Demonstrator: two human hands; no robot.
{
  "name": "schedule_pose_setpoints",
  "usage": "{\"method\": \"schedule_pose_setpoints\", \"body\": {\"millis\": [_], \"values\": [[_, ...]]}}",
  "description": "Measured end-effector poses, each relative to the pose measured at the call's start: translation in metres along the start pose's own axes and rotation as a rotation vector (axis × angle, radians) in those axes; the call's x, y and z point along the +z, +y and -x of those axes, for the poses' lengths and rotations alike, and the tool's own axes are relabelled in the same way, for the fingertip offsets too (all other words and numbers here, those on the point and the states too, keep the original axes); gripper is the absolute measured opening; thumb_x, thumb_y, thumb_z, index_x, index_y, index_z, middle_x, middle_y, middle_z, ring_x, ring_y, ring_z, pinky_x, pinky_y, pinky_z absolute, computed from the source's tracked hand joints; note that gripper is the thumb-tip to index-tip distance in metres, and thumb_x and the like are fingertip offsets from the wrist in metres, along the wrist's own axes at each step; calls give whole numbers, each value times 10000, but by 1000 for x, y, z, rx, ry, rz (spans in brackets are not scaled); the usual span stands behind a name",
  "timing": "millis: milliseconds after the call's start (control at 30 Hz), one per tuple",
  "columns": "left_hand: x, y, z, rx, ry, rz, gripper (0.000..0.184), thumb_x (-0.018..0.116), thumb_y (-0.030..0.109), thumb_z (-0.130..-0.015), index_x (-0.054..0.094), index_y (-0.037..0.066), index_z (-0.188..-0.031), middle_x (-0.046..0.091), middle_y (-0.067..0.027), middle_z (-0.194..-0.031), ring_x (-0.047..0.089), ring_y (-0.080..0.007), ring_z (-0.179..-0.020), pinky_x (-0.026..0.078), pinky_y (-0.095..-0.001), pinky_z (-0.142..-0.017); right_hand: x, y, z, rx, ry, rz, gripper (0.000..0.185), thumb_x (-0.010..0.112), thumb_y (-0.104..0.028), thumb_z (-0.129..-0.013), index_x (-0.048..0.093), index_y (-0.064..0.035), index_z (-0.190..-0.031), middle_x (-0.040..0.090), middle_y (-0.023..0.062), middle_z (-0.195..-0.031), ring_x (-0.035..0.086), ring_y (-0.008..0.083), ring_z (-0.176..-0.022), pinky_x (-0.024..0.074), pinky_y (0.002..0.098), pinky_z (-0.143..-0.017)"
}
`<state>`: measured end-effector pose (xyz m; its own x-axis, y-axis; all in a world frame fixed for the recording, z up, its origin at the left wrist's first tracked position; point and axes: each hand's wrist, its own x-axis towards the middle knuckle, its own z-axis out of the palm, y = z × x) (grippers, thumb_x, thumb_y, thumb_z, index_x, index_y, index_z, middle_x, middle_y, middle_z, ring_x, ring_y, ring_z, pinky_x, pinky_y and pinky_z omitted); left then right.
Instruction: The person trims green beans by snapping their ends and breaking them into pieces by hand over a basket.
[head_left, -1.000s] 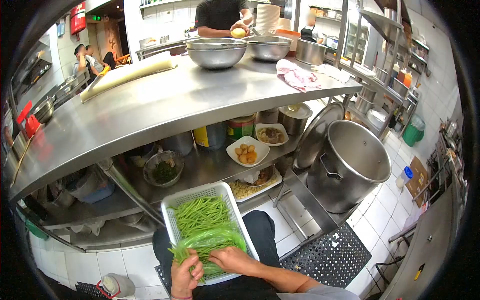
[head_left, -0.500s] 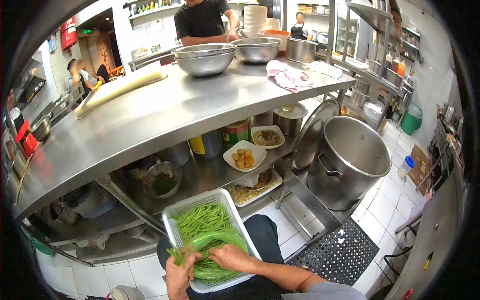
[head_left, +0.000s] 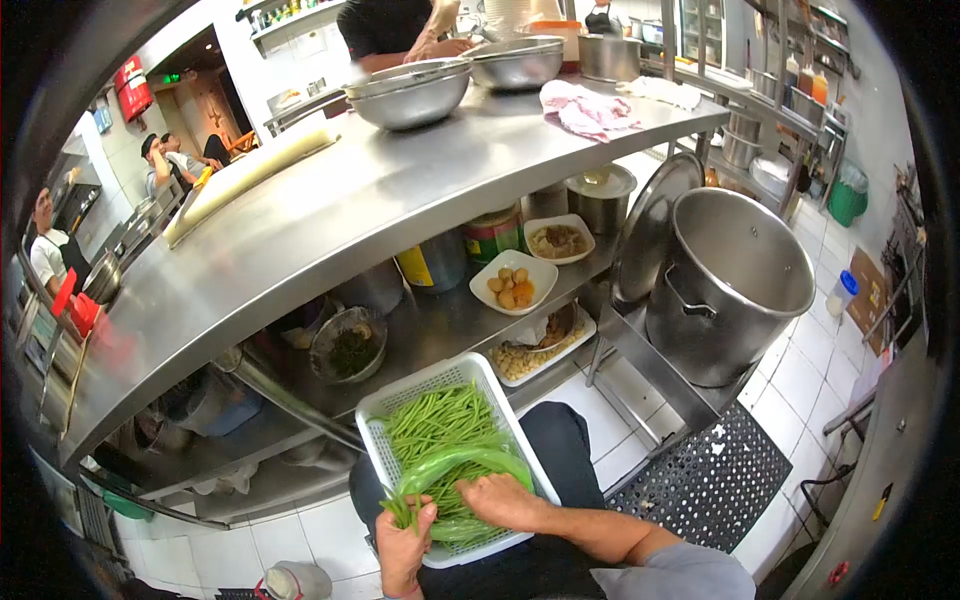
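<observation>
A white perforated basket [head_left: 376, 437] rests on the lap, holding many green beans [head_left: 440, 418]. A green plastic bag [head_left: 470, 458] lies over the front part of the beans. At the basket's near left corner, my left hand [head_left: 405, 545] is closed round a few green beans [head_left: 401, 508], their ends sticking out above the fingers. Inside the basket, against the opening of the bag, my right hand [head_left: 503, 501] has its fingers curled down on beans; its fingertips are partly hidden.
A steel table [head_left: 330, 215] spans the front, with metal bowls [head_left: 412, 100] and a cloth [head_left: 588, 112]. Its lower shelf holds a square bowl of round food [head_left: 513, 284]. A large pot [head_left: 728, 285] stands at the right. Behind the table, a person [head_left: 385, 30] works.
The view has shifted, so the basket and pot appear further right. Both hands stay at the basket; the left still grips beans. The person behind the table has moved their arms.
</observation>
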<state>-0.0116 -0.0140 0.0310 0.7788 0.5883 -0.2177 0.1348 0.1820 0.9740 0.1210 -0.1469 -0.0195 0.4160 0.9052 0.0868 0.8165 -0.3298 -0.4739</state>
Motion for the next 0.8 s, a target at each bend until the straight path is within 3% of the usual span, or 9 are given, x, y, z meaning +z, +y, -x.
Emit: {"method": "schedule_pose_setpoints", "body": {"millis": [267,367,400,533,633,733,767,800], "values": [[10,-11,0,85,48,-113,251,755,228,-860,666,-6,-883,528,26,-554,444,-51,-418,334,-230,-386,-14,0,12,-11,101,-110,102,556,-70,-809,585,19,-851,669,225,-770,680,394,-707,547,491,-615],[11,-6,2,93,72,-47,266,749,234,-867,663,-17,-876,527,23,-550,450,-55,-420,335,-229,-385,-29,-4,23,23,126,-154,128,563,-119,-849,585,6,-868,675,207,-791,669,402,-701,544,492,-632],[11,-5,3,109,96,-64,256,731,224,-882,651,-18,-859,522,20,-545,447,-58,-417,335,-227,-385,-39,-6,28,23,161,-193,199,588,-196,-887,590,-4,-837,668,198,-770,661,400,-699,536,490,-631],[6,-3,1,100,111,37,224,683,192,-915,608,11,-806,507,12,-550,423,-67,-402,318,-236,-367,-55,2,49,76,214,-327,317,660,-285,-881,583,-10,-744,646,195,-706,636,397,-662,518,467,-591],[0,-12,-5,84,121,130,235,643,186,-939,541,46,-780,484,-2,-560,404,-86,-385,315,-253,-350,-58,13,65,91,161,-476,262,690,-244,-875,627,-1,-799,639,160,-669,643,304,-578,511,392,-553],[2,-8,-4,50,91,220,234,631,206,-948,504,84,-793,448,15,-551,393,-85,-416,301,-252,-369,-48,16,78,270,244,-658,184,686,-182,-889,674,2,-880,620,103,-623,592,159,-544,485,314,-539],[4,-10,-5,103,69,239,221,632,205,-947,501,84,-816,455,13,-562,390,-85,-421,303,-253,-377,-33,23,80,263,336,-766,159,679,-131,-891,691,23,-854,618,23,-627,544,86,-551,441,280,-500],[6,-8,-3,77,56,315,191,647,162,-937,507,104,-819,473,33,-585,410,-66,-445,296,-238,-394,-34,21,80,385,305,-937,169,663,-141,-909,687,25,-885,608,-3,-629,537,90,-548,437,275,-501]]}}
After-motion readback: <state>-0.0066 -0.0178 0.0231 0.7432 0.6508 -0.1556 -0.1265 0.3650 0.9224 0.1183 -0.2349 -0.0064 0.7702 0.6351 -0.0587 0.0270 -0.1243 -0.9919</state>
